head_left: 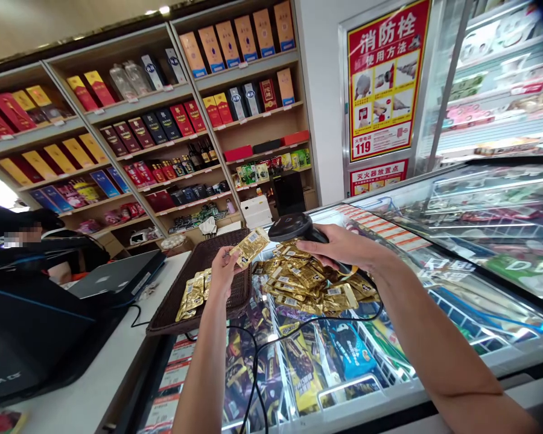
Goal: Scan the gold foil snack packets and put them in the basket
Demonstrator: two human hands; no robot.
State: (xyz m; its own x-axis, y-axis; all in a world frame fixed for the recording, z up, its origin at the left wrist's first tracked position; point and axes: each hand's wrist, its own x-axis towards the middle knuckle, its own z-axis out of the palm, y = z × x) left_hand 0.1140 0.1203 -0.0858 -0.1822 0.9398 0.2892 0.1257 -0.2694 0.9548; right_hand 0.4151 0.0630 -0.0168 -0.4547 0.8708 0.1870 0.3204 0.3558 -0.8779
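My left hand (224,271) is closed on one gold foil packet (250,247), held up by its edge over the side of a brown woven basket (163,314). More gold packets (193,294) lie inside that basket. In my right hand (339,246) is a black barcode scanner (292,228), its head pointing left toward the held packet. Below the scanner, a heap of gold packets (298,280) rests on the glass top of a freezer. The scanner's black cable (314,319) loops across the glass.
Under the freezer glass (262,392) lie wrapped goods, among them a blue bag (350,349) and wire baskets. A counter (90,386) with a black machine (122,274) is at left, where a person (67,247) sits. Shelves of boxes (158,129) line the back wall.
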